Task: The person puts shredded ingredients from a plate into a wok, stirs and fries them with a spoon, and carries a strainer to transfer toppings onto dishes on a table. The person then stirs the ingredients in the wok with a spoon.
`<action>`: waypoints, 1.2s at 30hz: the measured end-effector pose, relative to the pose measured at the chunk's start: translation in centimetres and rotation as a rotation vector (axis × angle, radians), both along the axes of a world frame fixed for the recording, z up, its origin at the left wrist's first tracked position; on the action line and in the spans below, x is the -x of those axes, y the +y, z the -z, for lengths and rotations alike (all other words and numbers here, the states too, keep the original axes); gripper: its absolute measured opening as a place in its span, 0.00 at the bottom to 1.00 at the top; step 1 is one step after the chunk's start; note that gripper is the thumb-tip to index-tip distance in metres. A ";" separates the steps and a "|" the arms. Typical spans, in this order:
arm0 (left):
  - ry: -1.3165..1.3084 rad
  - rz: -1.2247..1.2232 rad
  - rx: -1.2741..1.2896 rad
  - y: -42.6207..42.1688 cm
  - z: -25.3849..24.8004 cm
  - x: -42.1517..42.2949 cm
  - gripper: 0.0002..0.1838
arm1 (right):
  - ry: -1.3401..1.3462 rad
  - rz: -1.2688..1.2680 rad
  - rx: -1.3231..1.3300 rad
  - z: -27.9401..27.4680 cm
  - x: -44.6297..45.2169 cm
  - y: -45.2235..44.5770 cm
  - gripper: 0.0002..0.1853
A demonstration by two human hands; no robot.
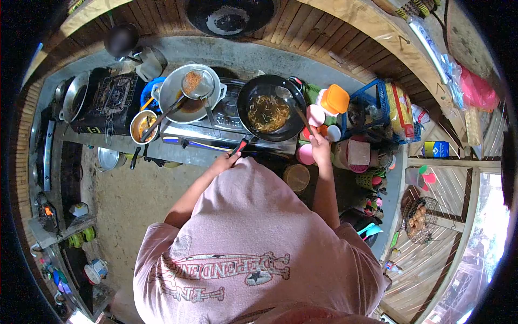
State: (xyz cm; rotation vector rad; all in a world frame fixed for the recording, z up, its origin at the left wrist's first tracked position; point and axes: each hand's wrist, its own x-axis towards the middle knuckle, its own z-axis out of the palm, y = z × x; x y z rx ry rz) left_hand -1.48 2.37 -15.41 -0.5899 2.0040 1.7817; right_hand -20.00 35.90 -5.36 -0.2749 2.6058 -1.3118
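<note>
A black frying pan (253,89) stands on the right burner of the stove, with thin browning strips of food (270,114) in dark oil. My left hand (227,161) is closed around the red-and-black handle (241,146) of this pan. In my right hand (320,148) is a wooden-handled spatula (305,120), its far end reaching over the pan's right side; the tip is hard to make out. On the left burner sits a large grey pot (168,81). A strainer (204,86) with orange-brown bits rests across that pot, alongside a dark ladle (171,108).
Left of the stove (216,132) are a small pot of food (141,128) and a charcoal grill (113,97). Plastic containers, including an orange-lidded one (335,99), crowd the right side near a blue basket (377,102). A wok (232,16) hangs on the wall.
</note>
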 end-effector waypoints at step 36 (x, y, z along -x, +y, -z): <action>0.008 -0.008 0.112 -0.3 4.0 -0.3 0.33 | -0.054 0.051 -0.017 0.7 -0.2 -1.0 0.19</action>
